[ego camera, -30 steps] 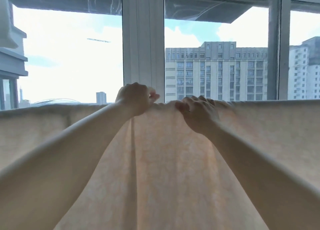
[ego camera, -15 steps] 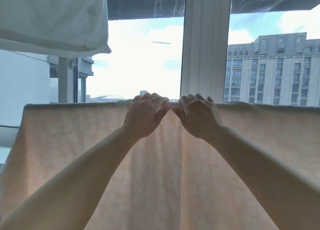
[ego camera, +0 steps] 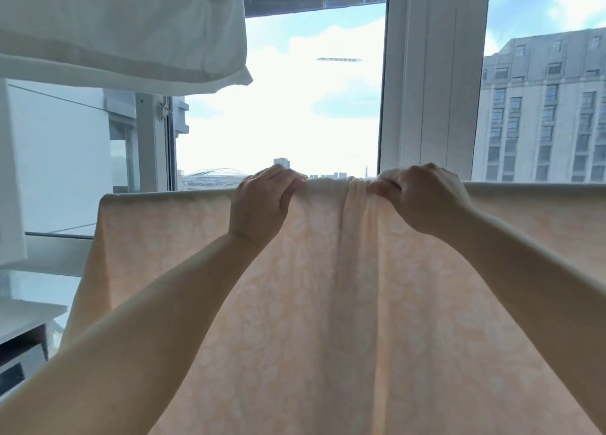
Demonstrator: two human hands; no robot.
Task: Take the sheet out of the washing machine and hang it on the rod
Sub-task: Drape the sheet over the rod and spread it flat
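Observation:
A pale peach sheet (ego camera: 328,303) with a faint leaf pattern hangs in front of me, folded over a rod that the cloth hides along its top edge. My left hand (ego camera: 262,205) grips the top fold, fingers curled over it. A short way to the right, my right hand (ego camera: 423,198) pinches a bunched part of the same fold. The cloth between my hands is gathered into pleats. The sheet's left edge ends at about a sixth of the way across the view; its right side runs out of view.
A white cloth (ego camera: 124,31) hangs overhead at the upper left. Behind the sheet stand a white window post (ego camera: 433,73) and glass panes, with buildings (ego camera: 541,106) outside. A white ledge (ego camera: 29,313) lies at the lower left.
My view has turned left, bringing the sheet's left edge and the white cloth overhead into sight. My hands, nearly touching half a second ago, have drawn apart along the top fold.

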